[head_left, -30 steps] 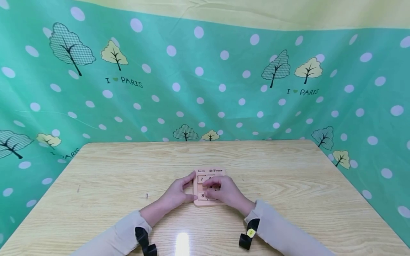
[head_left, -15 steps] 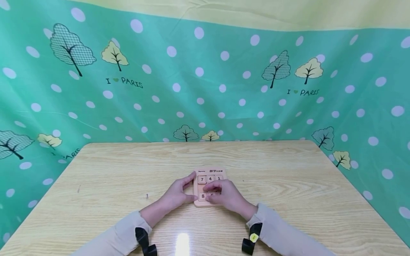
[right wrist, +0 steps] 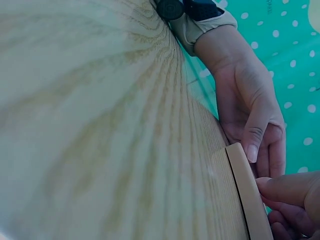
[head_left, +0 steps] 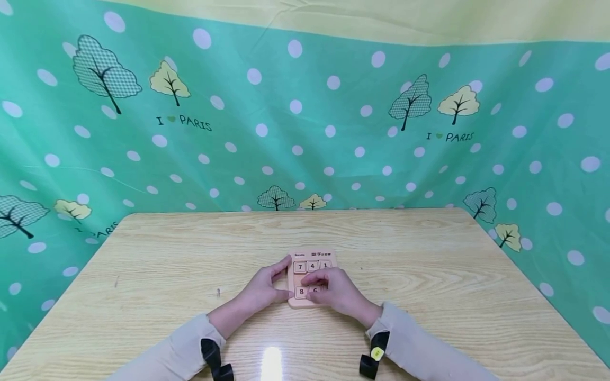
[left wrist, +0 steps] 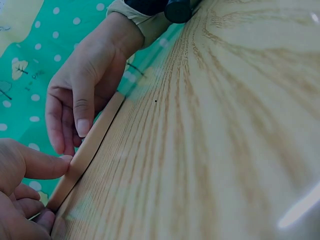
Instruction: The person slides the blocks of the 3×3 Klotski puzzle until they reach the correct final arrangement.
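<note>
A pink sliding number puzzle (head_left: 312, 304) lies flat on the table in the head view. Tiles 7, 4 and 1 show along its top row, with 8 and a partly covered 6 below. At the left of the middle row is a tile-free orange slot. My left hand (head_left: 259, 288) holds the puzzle's left side, index finger near the upper corner and thumb near the lower one. Over the middle and right tiles lies my right hand (head_left: 335, 286), its bent index finger and thumb touching the tile area; it hides several tiles. Both wrist views show the puzzle's thin edge (left wrist: 85, 152) low between the hands.
The wooden table (head_left: 190, 248) extends around the puzzle on all sides. Behind it hangs a green dotted curtain (head_left: 305, 143) with tree prints. Black straps (head_left: 378, 346) with small cameras sit on both wrists.
My right hand has shifted slightly down and away from the top row, uncovering tiles 4 and 1, then stays nearly still. The left hand and the puzzle have kept their place.
</note>
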### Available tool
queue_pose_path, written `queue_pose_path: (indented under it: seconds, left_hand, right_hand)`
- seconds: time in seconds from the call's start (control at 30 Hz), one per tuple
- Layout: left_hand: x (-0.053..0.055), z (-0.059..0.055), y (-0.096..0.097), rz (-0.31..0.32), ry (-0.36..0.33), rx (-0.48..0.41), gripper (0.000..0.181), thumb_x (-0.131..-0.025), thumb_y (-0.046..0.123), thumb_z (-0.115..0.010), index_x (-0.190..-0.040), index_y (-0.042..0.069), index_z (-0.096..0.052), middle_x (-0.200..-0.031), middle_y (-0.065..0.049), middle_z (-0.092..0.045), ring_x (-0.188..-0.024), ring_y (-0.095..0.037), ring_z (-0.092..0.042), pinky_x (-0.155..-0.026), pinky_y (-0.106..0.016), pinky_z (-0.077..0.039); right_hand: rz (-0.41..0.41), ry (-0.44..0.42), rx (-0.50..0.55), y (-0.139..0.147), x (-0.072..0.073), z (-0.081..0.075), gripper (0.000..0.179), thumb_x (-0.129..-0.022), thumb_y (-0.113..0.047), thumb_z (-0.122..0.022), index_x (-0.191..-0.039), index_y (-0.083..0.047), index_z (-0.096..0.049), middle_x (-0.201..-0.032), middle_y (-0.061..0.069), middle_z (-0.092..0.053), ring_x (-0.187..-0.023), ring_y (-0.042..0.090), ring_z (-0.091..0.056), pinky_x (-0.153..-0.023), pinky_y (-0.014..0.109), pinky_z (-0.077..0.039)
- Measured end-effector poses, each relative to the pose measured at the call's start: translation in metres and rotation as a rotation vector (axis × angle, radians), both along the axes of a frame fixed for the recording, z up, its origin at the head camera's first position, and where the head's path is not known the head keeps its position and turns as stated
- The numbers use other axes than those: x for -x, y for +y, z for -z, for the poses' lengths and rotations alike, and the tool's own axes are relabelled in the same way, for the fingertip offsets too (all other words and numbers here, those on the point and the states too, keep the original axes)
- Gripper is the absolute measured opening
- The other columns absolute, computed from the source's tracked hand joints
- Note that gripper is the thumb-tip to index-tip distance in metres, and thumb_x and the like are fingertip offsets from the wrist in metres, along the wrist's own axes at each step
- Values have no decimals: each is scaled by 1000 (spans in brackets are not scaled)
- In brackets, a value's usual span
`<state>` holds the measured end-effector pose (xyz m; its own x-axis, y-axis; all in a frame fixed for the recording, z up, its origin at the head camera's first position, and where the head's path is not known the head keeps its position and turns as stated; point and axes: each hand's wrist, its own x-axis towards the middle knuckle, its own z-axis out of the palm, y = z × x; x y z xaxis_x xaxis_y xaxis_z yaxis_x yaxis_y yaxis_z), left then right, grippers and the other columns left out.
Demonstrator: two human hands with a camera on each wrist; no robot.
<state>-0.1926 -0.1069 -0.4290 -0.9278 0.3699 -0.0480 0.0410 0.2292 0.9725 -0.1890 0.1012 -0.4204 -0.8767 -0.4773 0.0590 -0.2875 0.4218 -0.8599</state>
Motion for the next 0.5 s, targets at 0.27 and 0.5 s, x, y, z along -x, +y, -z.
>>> queue_pose_path:
  seconds: [0.27, 0.5]
  left_hand:
    - [1, 2, 0, -2, -3, 7, 82, -75, -5, -72, -144, -5, -28, -151, -20, -27, -135, -34, -32, -110, -40, -29]
    - [1, 2, 0, -8, -10, 8, 82, -75, -5, -72, -144, -4, -29, -151, -19, -28, -135, -33, -33, -111, -41, -28]
  right_hand:
    - [3, 20, -8, -1, 2, 2, 23, -78, 1, -70, -101, -3, -71, -98, 6, -70, -91, 16, -62, -77, 22, -53]
    - [28, 65, -43, -4, 10, 3, 22, -79, -1, -71, -100, -5, -72, -96, 4, -70, -88, 15, -60, -74, 22, -51]
